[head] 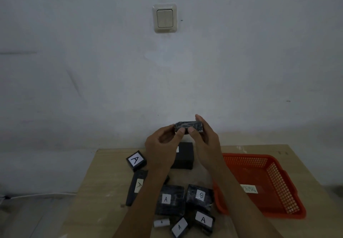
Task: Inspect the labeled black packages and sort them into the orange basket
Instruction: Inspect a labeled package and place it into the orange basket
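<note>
Two hands are being used on one package [188,126], lifted above the table [104,178], up and left of the basket [259,182]: it is being pinched at its left end by the left hand [161,144] and cupped at its right end by the right hand [204,141]. Its label is not being shown. With fingertip holds only, it could be dropped onto the packages left of the basket, or be missorted unread

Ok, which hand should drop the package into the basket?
Probably the right hand: it already grips the package, and the basket sits on its side, away from the left hand.
</note>
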